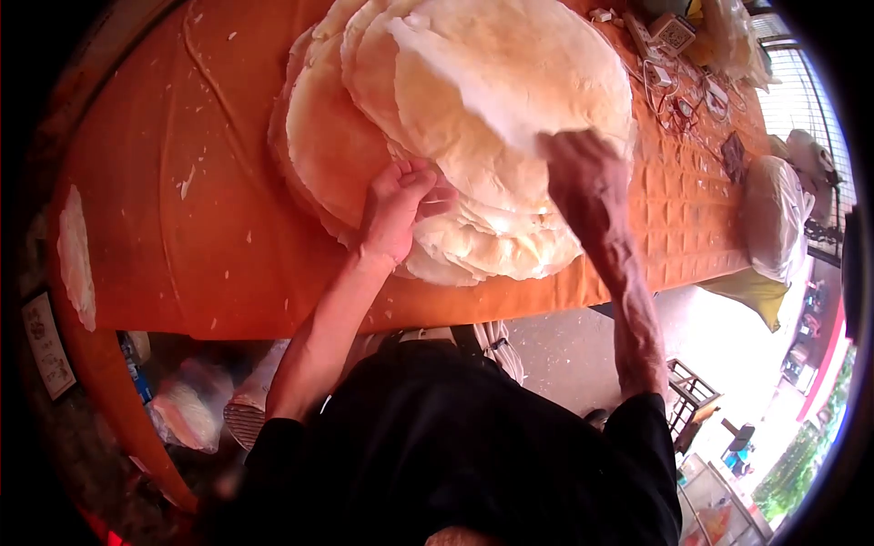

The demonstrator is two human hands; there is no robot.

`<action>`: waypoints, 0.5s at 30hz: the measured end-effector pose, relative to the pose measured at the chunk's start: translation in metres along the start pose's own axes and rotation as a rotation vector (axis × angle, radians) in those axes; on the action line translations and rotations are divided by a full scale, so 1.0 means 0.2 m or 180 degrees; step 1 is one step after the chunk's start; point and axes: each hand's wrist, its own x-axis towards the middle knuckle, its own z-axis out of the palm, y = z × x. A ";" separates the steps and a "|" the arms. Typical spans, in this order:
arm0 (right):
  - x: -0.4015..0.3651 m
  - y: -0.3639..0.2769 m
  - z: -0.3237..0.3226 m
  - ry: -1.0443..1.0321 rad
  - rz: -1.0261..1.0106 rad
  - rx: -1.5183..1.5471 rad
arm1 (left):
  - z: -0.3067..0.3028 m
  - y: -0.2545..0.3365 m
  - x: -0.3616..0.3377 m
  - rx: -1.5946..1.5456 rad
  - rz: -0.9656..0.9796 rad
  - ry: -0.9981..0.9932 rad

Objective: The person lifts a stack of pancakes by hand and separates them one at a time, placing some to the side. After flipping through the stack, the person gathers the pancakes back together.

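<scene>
Closest in, the person's black shirt fills the bottom of the view, with both bare arms reaching out to the orange table (209, 218).

The left hand (393, 211) sits at about 11 o'clock from the chest. Its fingers are pressed together and lie flat on the near edge of the stack (328, 146), holding nothing, just pinning it down. The right hand (583, 177) is at 1 o'clock, closed on the edge of the top sheet (492, 77), though the fingertips are lost against the sheet, so the exact grip is hard to call. That sheet is curled up off the pile at 12 o'clock, with its far side resting on the rounds below.

These rounds look paper thin and brittle, and the white flakes (187, 182) scattered over the cloth suggest they chip easily. So probably the way to go is slow and low: peel at a shallow angle instead of yanking straight up, and hold a wide bit of edge rather than one corner. The left hand looks well placed. With its weight near the lifting edge, the sheet underneath shouldn't ride up too. If two stick, wiggling them apart from the rim seems safer than pulling harder.

One loose sheet (77, 255) lies well apart at 9 o'clock on the table's rim. Further out at 2 o'clock there's a tangle of cables (678, 96), and a white bag (774, 214) sits past that. None of it is close enough to get in the way.
</scene>
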 end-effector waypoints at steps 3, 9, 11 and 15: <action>-0.24 0.03 0.23 -0.0270 0.0166 0.0304 | 0.03 -0.02 -0.01 -0.0021 -0.0168 -0.0144; -0.25 -0.01 0.16 -0.0116 0.0319 0.0504 | 0.11 -0.07 0.03 -0.0080 -0.0460 -0.0612; -0.27 -0.01 0.16 -0.0166 0.0344 0.0561 | 0.12 -0.10 0.04 -0.0123 -0.0396 -0.0632; -0.24 -0.08 0.11 -0.0171 0.0244 0.0688 | 0.16 -0.03 0.03 -0.0643 -0.0437 -0.0618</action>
